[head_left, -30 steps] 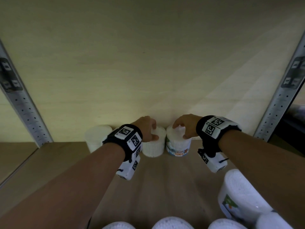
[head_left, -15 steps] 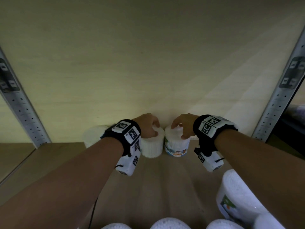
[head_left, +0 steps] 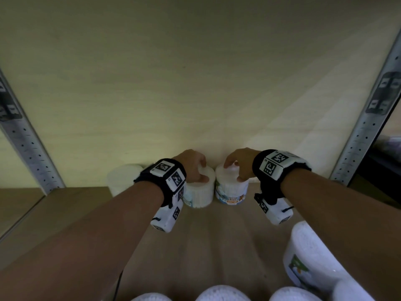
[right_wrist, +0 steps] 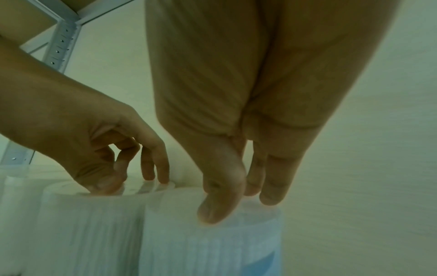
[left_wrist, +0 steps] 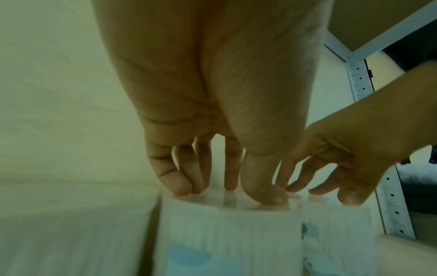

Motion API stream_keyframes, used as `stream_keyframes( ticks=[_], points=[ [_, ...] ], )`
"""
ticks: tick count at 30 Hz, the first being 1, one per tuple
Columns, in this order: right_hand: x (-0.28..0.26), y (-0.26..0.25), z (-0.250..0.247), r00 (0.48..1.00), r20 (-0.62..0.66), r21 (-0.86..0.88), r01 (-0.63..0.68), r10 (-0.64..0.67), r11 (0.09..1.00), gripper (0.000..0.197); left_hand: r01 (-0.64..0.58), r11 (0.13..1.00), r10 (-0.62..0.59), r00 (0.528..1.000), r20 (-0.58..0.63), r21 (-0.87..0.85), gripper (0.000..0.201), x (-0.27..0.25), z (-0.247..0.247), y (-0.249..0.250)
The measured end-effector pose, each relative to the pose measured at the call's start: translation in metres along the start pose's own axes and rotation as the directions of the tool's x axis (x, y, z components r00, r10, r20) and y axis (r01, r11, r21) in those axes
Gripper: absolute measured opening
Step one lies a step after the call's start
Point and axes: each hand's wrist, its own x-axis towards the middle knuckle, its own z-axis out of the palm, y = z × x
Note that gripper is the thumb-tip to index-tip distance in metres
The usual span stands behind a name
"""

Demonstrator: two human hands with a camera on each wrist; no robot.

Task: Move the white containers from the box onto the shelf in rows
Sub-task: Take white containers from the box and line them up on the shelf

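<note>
At the back of the wooden shelf [head_left: 208,237] two white containers stand side by side. My left hand [head_left: 201,173] grips the lid of the left container [head_left: 200,192] from above, fingertips and thumb curled onto its rim [left_wrist: 227,192]. To its right, the labelled container [head_left: 231,192] is held the same way by my right hand [head_left: 233,172], thumb on the near rim and fingers behind [right_wrist: 236,205]. Both containers stand upright on the board and almost touch. A third white container [head_left: 121,179] stands just left of them against the wall.
Several more white containers [head_left: 219,294] crowd the bottom edge of the head view, one larger tilted one [head_left: 308,257] under my right forearm. Perforated metal uprights [head_left: 28,148] [head_left: 364,131] frame the bay. The pale back wall [head_left: 195,83] is right behind the row.
Both hands stay on top of their containers, which stand where they were. The hands have shifted slightly and the view has drifted a little.
</note>
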Motion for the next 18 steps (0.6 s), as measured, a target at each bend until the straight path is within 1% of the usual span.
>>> stream_keyframes(
  ticks=[4, 6, 8, 10, 12, 14, 16, 18],
  points=[
    [-0.001, -0.002, -0.001, 1.0, -0.005, -0.032, -0.004, 0.004, 0.999, 0.055, 0.057, 0.998, -0.056, 0.997, -0.058, 0.013, 0.051, -0.001, 0.006, 0.001],
    [-0.001, -0.002, -0.001, 1.0, 0.0, -0.029, -0.009, 0.009, 1.0, 0.056, 0.059, 0.998, -0.058, 0.997, -0.052, 0.017, 0.051, -0.001, 0.005, 0.002],
    [0.0, -0.002, -0.002, 1.0, 0.007, -0.02, -0.009, 0.009, 1.0, 0.056, 0.036, 0.999, -0.036, 0.999, -0.005, 0.014, 0.049, -0.002, -0.001, 0.002],
    [0.001, -0.002, -0.002, 1.0, 0.011, -0.016, -0.005, 0.005, 1.0, 0.056, 0.001, 1.0, -0.001, 0.998, 0.071, -0.01, 0.045, -0.004, -0.009, 0.002],
    [0.001, -0.002, -0.001, 1.0, 0.01, -0.02, -0.003, 0.003, 1.0, 0.056, -0.013, 1.0, 0.016, 0.989, 0.146, -0.019, 0.046, -0.007, -0.015, 0.002],
    [0.0, -0.002, -0.001, 1.0, 0.007, -0.023, -0.001, 0.001, 1.0, 0.056, -0.031, 0.999, 0.035, 0.98, 0.194, -0.022, 0.049, -0.008, -0.017, 0.001],
    [0.001, 0.0, -0.001, 1.0, 0.002, -0.008, -0.002, 0.002, 1.0, 0.055, -0.051, 0.998, 0.056, 0.978, 0.2, -0.033, 0.049, -0.009, -0.015, -0.001],
    [0.001, 0.001, 0.0, 1.0, -0.001, 0.005, -0.002, 0.002, 1.0, 0.055, -0.054, 0.998, 0.061, 0.982, 0.178, -0.043, 0.048, -0.009, -0.013, -0.003]
  ],
)
